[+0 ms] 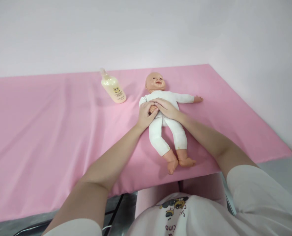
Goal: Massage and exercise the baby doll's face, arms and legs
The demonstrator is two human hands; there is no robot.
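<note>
Broadly, I see a counter (37, 131) draped in a creased pink sheet, set against a pale wall. Doll (164, 113) lies on its back mid-counter, head toward the wall: bald head, white one-piece suit, bare hands and feet, one arm flung out sideways, legs slightly apart, feet near the counter's front edge. Left hand (146, 114) and right hand (167, 107) meet over its belly. Left grip looks closed around the doll's small hand; right grip rests loosely curled across the torso, fingers touching the left hand. Cream lotion bottle (113, 87) stands tilted just beside the doll's head.
</note>
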